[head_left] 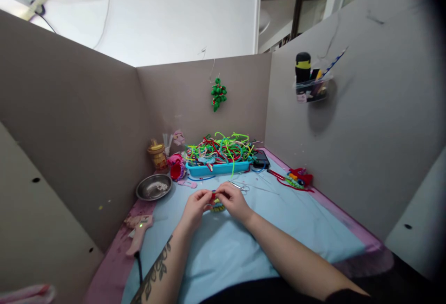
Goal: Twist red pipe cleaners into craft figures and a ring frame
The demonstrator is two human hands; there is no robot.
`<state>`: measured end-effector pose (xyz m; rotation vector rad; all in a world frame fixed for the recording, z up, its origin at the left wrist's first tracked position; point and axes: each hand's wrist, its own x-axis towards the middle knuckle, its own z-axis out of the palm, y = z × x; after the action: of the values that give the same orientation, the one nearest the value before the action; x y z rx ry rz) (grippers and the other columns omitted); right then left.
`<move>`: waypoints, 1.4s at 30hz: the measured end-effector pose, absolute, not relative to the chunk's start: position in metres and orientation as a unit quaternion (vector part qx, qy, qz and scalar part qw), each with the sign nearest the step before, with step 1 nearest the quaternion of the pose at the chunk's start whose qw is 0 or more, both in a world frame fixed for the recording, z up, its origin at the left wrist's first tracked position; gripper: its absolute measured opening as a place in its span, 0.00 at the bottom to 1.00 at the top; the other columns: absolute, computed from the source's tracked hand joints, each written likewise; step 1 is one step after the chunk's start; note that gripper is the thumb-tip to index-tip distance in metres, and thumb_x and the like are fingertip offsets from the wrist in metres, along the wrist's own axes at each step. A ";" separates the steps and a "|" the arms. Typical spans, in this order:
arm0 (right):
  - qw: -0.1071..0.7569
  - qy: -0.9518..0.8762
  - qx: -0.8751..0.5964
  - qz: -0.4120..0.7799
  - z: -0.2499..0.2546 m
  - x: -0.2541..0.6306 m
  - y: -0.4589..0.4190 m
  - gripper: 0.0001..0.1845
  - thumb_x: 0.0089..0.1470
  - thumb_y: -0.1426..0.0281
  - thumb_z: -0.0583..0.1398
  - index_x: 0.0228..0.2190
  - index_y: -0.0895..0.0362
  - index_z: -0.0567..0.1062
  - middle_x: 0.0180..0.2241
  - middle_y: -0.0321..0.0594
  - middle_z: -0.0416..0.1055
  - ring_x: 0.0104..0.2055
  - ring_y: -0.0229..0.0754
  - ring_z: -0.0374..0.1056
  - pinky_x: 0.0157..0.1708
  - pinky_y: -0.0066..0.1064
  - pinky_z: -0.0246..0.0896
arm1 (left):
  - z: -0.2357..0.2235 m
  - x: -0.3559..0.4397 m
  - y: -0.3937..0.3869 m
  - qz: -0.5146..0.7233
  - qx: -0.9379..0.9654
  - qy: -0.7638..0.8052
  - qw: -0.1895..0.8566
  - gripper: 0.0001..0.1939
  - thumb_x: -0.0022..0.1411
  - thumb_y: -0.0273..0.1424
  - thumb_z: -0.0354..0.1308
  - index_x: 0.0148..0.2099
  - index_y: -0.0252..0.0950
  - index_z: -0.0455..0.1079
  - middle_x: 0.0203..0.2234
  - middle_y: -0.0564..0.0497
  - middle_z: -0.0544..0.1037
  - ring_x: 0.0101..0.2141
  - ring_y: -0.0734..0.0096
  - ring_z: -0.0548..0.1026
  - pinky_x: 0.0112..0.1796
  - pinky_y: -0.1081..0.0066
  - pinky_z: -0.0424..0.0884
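Note:
Both hands meet over the blue cloth (237, 243) at the middle of the table. My left hand (195, 205) pinches a small knotted cord piece (218, 208) with red and yellow-green parts. From the other side, my right hand (231, 198) has its thumb and fingertips closed on the same piece. The fingers cover much of it, so its full shape is hidden. Just beyond my right hand lie small scissors (240, 186).
A blue tray (219, 169) heaped with coloured cords stands at the back. To the left are a metal bowl (154, 188), a pink glue gun (140, 234) and a jar (158, 158). A colourful knotted piece (297, 179) lies right. Grey panels (348, 123) enclose the table.

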<state>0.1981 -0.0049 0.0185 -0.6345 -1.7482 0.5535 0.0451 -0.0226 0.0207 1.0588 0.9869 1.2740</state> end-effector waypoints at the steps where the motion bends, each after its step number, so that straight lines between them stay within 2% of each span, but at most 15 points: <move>1: 0.564 -0.748 -0.262 0.232 0.018 0.198 -0.005 0.06 0.52 0.74 0.57 0.28 0.55 0.74 0.27 0.38 0.68 0.32 0.39 0.64 0.34 0.31 0.59 | 0.020 0.045 -0.022 0.546 0.449 0.423 0.568 0.15 0.45 0.37 0.66 0.31 0.31 0.72 0.23 0.51 0.75 0.25 0.75 0.72 0.26 0.78 0.66; 12: 0.561 -0.755 -0.258 0.223 0.011 0.196 -0.001 0.06 0.51 0.75 0.57 0.29 0.55 0.74 0.28 0.38 0.69 0.33 0.39 0.65 0.35 0.31 0.60 | 0.009 0.044 -0.013 0.576 0.429 0.410 0.562 0.18 0.40 0.34 0.69 0.35 0.32 0.75 0.26 0.49 0.78 0.27 0.73 0.74 0.33 0.74 0.69; 23: 0.562 -0.747 -0.271 0.230 0.012 0.195 -0.003 0.05 0.51 0.75 0.57 0.28 0.55 0.73 0.27 0.37 0.68 0.33 0.39 0.64 0.34 0.31 0.60 | 0.009 0.045 -0.013 0.574 0.453 0.430 0.530 0.18 0.41 0.37 0.68 0.34 0.31 0.75 0.23 0.49 0.78 0.25 0.73 0.74 0.31 0.74 0.69; 29: 0.570 -0.728 -0.310 0.223 0.015 0.197 -0.003 0.06 0.51 0.74 0.56 0.27 0.56 0.72 0.26 0.37 0.66 0.30 0.38 0.63 0.31 0.29 0.58 | 0.009 0.046 -0.014 0.562 0.461 0.410 0.550 0.19 0.43 0.39 0.66 0.36 0.32 0.75 0.28 0.47 0.79 0.29 0.70 0.75 0.35 0.71 0.70; 37: 0.559 -0.737 -0.298 0.235 0.014 0.196 -0.003 0.06 0.50 0.76 0.56 0.27 0.56 0.72 0.26 0.37 0.66 0.31 0.38 0.63 0.32 0.29 0.57 | 0.011 0.045 -0.015 0.553 0.482 0.424 0.532 0.16 0.40 0.37 0.68 0.30 0.31 0.75 0.23 0.49 0.77 0.25 0.72 0.73 0.30 0.73 0.68; 42: 0.557 -0.728 -0.318 0.242 0.016 0.197 -0.003 0.05 0.50 0.75 0.56 0.26 0.56 0.72 0.26 0.36 0.65 0.29 0.38 0.62 0.30 0.28 0.57 | 0.013 0.046 -0.017 0.536 0.503 0.432 0.522 0.17 0.44 0.39 0.65 0.34 0.31 0.75 0.25 0.47 0.78 0.26 0.70 0.74 0.28 0.74 0.68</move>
<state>0.1971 -0.0029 0.0156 -0.7512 -1.7178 0.5700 0.0460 -0.0171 0.0131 1.2056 1.0350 1.2842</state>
